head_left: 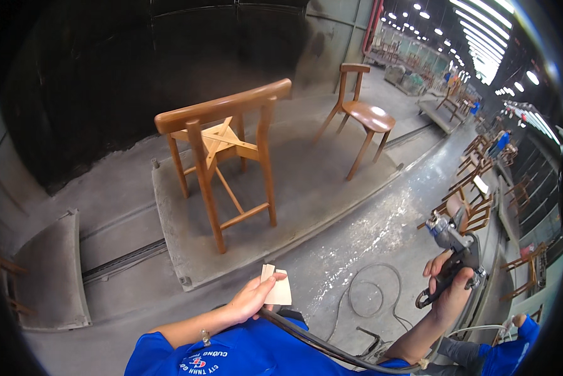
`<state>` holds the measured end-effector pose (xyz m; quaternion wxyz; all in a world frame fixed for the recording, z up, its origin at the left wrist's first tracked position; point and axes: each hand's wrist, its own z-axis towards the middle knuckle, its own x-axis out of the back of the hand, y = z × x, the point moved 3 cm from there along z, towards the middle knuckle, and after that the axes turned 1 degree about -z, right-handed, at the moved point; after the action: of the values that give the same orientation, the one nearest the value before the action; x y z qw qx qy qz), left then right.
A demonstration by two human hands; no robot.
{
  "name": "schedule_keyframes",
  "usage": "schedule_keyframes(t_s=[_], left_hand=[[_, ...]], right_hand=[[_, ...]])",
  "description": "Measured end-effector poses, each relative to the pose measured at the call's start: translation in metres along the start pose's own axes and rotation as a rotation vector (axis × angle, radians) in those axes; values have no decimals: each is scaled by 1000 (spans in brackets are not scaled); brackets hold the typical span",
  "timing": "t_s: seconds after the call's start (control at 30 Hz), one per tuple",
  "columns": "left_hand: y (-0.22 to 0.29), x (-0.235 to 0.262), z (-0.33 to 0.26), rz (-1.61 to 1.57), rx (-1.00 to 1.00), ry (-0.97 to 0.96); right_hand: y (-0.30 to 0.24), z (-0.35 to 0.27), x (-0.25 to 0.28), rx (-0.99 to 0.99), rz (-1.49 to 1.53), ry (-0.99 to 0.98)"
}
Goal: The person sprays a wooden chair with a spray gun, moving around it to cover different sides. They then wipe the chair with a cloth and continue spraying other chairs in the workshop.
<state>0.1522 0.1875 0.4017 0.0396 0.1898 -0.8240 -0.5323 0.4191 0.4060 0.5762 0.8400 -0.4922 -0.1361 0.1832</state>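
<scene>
The right hand (pixel 451 287) was wrapped around the spray gun (pixel 461 249), right of the frame; whether the trigger was pulled could not be told. The left hand (pixel 251 302) pinched pale sheets (pixel 280 293) at lower centre, the dark hose (pixel 319 344) just beside it. Good handling seemed to call for a steady wrist, sheets clear of the nozzle and the hose off the wood. The near chair (pixel 231 135) stood left of centre on the platform (pixel 306 182), whose front edge ran diagonally; the far chair (pixel 370 116) stood at upper centre-right. Floor (pixel 331 263) between platform and chair row (pixel 460 210) gave walking room, though the looped hose (pixel 349 297) could snag feet.
</scene>
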Motion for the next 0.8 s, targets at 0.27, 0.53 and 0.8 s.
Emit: schedule_keyframes(t_s=[0.27,0.53,0.8], left_hand=[[31,-46,79,61,195,64],[3,-36,110,20,289,87],[-125,53,182,-380,469,456]], right_hand=[[110,75,74,-112,210,59],[141,94,86,-118,342,22],[130,78,80,-154,338,15]])
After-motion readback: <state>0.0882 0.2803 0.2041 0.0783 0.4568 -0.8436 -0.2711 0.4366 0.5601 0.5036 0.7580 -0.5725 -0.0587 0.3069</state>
